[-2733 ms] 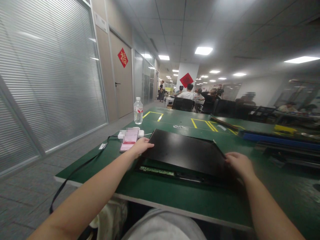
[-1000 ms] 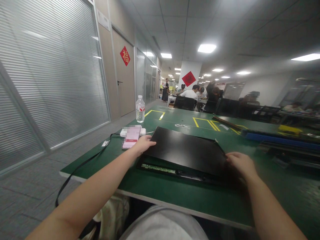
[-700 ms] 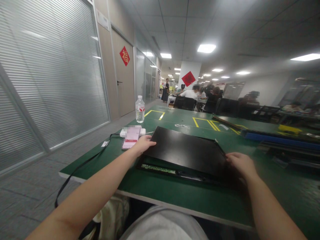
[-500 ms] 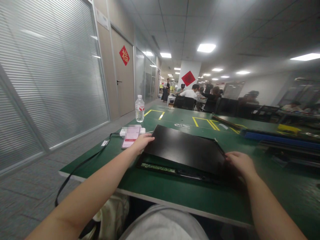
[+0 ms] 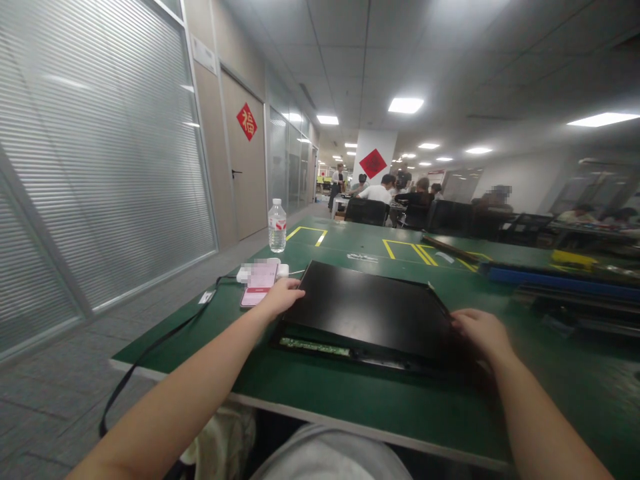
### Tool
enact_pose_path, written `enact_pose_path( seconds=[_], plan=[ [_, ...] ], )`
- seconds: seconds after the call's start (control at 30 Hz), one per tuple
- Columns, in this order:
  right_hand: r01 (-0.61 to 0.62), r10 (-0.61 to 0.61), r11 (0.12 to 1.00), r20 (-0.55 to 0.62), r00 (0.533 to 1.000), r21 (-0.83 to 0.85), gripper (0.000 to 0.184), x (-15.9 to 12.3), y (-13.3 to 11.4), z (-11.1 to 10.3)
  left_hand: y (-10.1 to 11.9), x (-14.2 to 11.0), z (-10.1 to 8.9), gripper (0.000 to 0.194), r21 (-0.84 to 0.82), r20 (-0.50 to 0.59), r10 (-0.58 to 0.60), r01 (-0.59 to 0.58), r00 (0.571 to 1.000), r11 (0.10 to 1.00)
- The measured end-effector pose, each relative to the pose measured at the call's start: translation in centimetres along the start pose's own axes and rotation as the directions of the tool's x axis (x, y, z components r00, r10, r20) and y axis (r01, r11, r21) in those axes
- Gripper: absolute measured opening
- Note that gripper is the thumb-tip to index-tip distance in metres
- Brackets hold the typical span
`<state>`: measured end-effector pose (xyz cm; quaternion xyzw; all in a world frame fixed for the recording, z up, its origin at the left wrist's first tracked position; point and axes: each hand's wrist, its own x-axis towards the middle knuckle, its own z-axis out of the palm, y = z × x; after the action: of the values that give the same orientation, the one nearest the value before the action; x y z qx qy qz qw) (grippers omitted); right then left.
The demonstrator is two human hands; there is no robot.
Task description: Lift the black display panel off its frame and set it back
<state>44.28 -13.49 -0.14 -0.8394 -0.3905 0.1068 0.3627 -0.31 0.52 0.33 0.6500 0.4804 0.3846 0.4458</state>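
Holding black panel (image 5: pixel 375 307) at left edge with left grip (image 5: pixel 285 297) and right edge with right grip (image 5: pixel 479 328), partly covering dark frame (image 5: pixel 383 362) on green worktop (image 5: pixel 310 382).

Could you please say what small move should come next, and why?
Perhaps square up the black panel slightly: the left hand and right hand hold its opposite sides, and its near edge looks slanted relative to the green circuit strip.
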Motion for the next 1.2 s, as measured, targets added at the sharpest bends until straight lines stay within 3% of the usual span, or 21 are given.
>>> enact_pose_path(
  seconds=[0.1, 0.3, 0.47, 0.77, 1.2],
  plan=[
    [-0.017, 0.017, 1.000, 0.007, 1.000, 0.019, 0.024, -0.1, -0.1, -0.1, -0.1, -0.1, 0.0, 0.020, 0.144, -0.004, 0.043, -0.042, 0.999, 0.989],
    [-0.039, 0.039, 0.999, 0.027, 0.999, -0.009, 0.023, -0.4, -0.6, -0.4, -0.6, 0.1, 0.0, 0.024, 0.309, -0.016, 0.122, -0.111, 0.992, 0.944],
    [-0.010, 0.011, 0.999, 0.026, 1.000, -0.047, 0.022, -0.3, -0.6, -0.3, -0.8, 0.3, 0.0, 0.016, 0.405, -0.030, 0.185, -0.158, 0.982, 0.900],
    [0.062, -0.062, 0.997, 0.005, 0.998, -0.048, 0.024, 0.5, 0.4, 0.0, -0.6, 0.3, 0.1, 0.009, 0.419, -0.043, 0.181, -0.146, 0.983, 0.896],
    [-0.001, 0.000, 0.999, 0.023, 1.000, 0.048, 0.025, 0.4, 0.3, 0.0, -0.8, 0.4, -0.2, 0.010, 0.465, -0.006, 0.205, -0.179, 0.979, 0.867]
  ],
)
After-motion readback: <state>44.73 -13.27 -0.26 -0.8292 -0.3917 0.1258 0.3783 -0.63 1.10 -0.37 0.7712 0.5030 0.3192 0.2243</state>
